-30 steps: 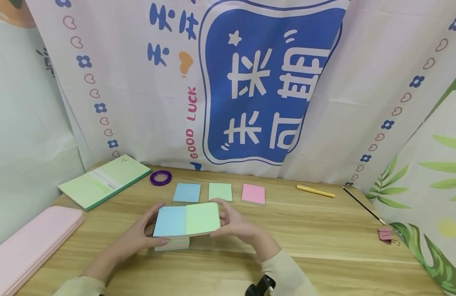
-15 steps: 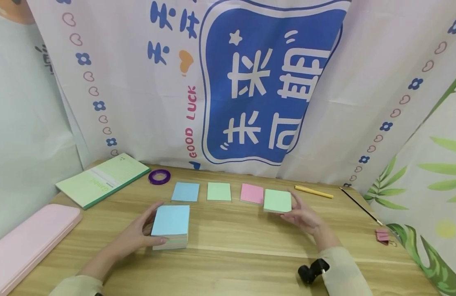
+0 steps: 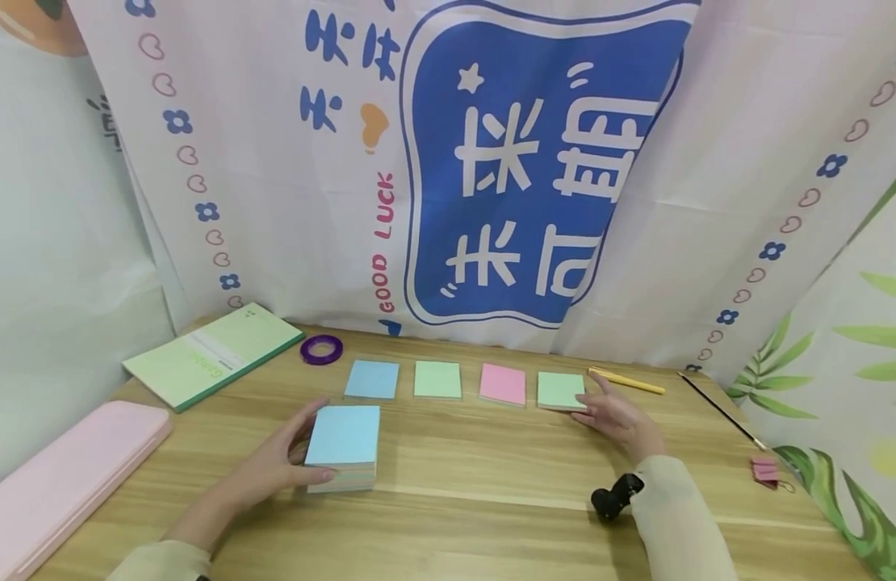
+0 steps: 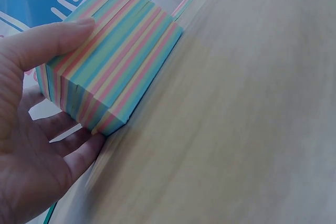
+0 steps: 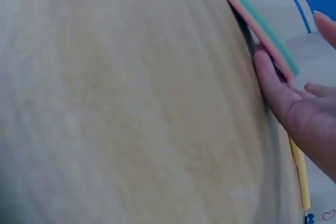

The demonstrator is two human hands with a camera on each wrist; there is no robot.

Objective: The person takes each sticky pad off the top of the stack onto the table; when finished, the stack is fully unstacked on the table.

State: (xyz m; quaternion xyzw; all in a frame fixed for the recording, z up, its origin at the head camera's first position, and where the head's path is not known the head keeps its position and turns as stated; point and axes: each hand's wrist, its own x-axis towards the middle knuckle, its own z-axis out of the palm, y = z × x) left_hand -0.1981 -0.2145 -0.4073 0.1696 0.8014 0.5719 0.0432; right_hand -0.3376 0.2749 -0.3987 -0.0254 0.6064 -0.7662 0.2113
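The left hand (image 3: 277, 461) curls around a thick, square, blue-topped paper stack (image 3: 344, 436) on the wood-grain table (image 3: 484, 508). The right hand (image 3: 621, 413), loosely spread, touches a thin, square, green-topped paper pad (image 3: 560, 389) beside a pink one (image 3: 502, 383).

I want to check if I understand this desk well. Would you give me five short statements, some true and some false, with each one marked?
1. The left hand grips the blue-topped stack. True.
2. The pink pad lies between the inner green pad and the outer green pad. True.
3. The right hand touches the pink pad. False: it is at the outer green pad.
4. The stack's sides are plain white. False: they are striped.
5. The purple ring lies beside the pink clip. False: it is near the green notebook.
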